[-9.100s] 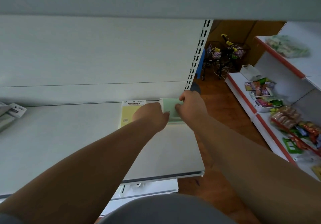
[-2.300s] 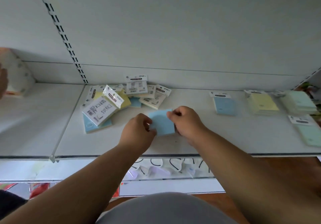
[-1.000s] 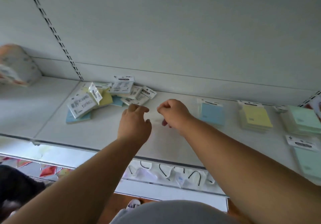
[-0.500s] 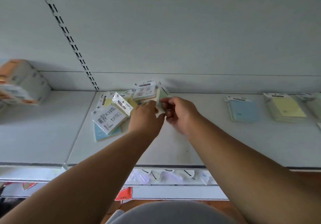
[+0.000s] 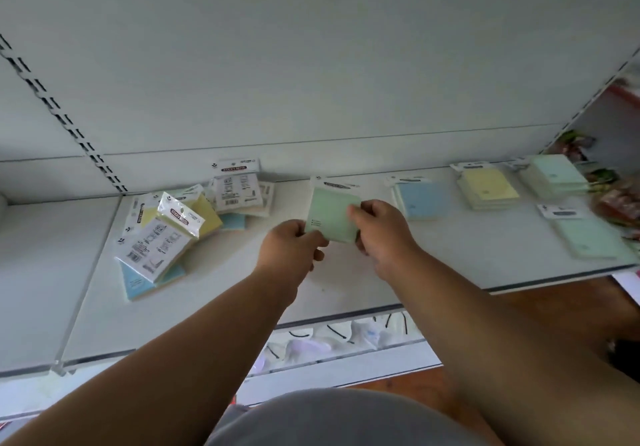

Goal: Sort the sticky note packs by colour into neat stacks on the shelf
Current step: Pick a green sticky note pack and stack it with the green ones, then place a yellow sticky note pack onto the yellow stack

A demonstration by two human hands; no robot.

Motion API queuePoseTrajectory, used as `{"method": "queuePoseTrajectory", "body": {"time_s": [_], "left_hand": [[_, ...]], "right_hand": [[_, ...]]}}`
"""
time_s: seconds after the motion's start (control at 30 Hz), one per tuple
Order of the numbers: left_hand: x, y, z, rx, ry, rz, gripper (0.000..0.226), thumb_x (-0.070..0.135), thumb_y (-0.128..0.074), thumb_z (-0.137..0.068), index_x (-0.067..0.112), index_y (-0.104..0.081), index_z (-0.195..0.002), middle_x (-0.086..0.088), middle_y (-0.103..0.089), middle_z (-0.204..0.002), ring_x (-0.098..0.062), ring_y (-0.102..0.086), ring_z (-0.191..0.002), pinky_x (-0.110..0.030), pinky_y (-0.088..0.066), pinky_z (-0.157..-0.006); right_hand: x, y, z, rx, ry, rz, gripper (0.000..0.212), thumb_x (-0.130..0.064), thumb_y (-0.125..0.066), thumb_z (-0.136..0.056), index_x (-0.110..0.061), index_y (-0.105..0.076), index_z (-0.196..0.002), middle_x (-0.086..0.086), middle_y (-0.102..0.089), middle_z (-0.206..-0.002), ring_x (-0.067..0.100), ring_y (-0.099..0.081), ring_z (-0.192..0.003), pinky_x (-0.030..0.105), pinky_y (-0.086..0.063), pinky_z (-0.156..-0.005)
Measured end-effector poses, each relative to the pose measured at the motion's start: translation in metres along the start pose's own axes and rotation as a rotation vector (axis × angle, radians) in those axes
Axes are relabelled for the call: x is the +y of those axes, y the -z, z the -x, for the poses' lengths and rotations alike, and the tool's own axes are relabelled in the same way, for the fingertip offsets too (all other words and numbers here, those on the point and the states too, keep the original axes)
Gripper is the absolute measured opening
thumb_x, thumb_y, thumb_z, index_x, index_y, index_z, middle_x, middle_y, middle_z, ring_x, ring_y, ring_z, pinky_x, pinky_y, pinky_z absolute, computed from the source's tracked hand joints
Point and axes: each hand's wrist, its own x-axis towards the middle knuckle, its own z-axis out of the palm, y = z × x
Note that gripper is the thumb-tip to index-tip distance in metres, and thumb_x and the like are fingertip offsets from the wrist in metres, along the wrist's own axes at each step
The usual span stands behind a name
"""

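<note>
Hands meet over the white shelf in the head view. The left hand pinches the lower left corner of a green pack, and the right hand grips its right edge, so the pack is lifted above the shelf. A mixed pile lies at left. Blue stack, yellow stack and green stack lie at right.

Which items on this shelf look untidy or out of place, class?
The unsorted heap on the shelf mixes colours, packs overlapping, tilted, some face down. One green pack lies alone in front of the green stack, not on it.
</note>
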Motion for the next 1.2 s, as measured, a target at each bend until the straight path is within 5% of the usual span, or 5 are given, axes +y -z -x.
{"method": "queuePoseTrajectory", "body": {"time_s": [0.17, 0.23, 0.37, 0.63, 1.2], "left_hand": [[0.010, -0.065, 0.014, -0.089, -0.191, -0.176, 0.029, 0.022, -0.063, -0.078, 0.048, -0.070, -0.089, 0.014, -0.063, -0.063, -0.005, -0.053, -0.050, -0.021, -0.046, -0.052], [0.012, -0.102, 0.021, -0.056, -0.265, -0.256, 0.036, 0.024, -0.065, -0.080, 0.041, -0.066, -0.111, 0.015, -0.064, -0.073, -0.002, -0.058, -0.059, -0.020, -0.048, -0.059], [0.023, -0.198, 0.042, -0.105, -0.442, -0.553, 0.029, 0.028, -0.061, -0.080, 0.040, -0.065, -0.107, 0.018, -0.064, -0.077, -0.003, -0.057, -0.066, -0.018, -0.041, -0.059], [0.056, -0.361, 0.056, -0.166, -0.435, -0.754, 0.025, 0.030, -0.060, -0.083, 0.024, -0.062, -0.107, 0.006, -0.069, -0.094, -0.019, -0.062, -0.090, -0.027, -0.048, -0.071], [0.055, -0.401, 0.053, -0.066, -0.399, -0.975, 0.039, 0.045, -0.062, -0.080, 0.028, -0.061, -0.115, 0.006, -0.066, -0.103, -0.018, -0.061, -0.097, -0.027, -0.045, -0.073]], "right_hand": [[0.025, 0.081, -0.006, 0.144, 0.019, -0.110, 0.024, -0.028, -0.071, -0.081, -0.016, -0.062, -0.099, 0.009, -0.066, -0.093, 0.021, -0.059, -0.067, 0.025, -0.044, -0.048], [0.036, 0.120, -0.010, 0.179, 0.065, -0.058, 0.026, -0.028, -0.072, -0.080, -0.017, -0.061, -0.099, 0.007, -0.067, -0.091, 0.022, -0.063, -0.071, 0.030, -0.049, -0.053], [0.057, 0.218, -0.021, 0.297, 0.146, 0.247, 0.020, -0.033, -0.067, -0.080, -0.026, -0.056, -0.095, -0.015, -0.059, -0.081, 0.011, -0.059, -0.076, 0.025, -0.046, -0.063], [0.078, 0.377, -0.065, 0.284, 0.084, 0.440, 0.011, -0.026, -0.069, -0.080, -0.022, -0.063, -0.088, -0.003, -0.060, -0.085, 0.015, -0.060, -0.072, 0.030, -0.051, -0.066], [0.086, 0.394, -0.081, 0.213, 0.278, 0.758, 0.020, -0.030, -0.064, -0.085, -0.022, -0.046, -0.089, 0.003, -0.065, -0.100, 0.018, -0.055, -0.075, 0.023, -0.042, -0.049]]}}
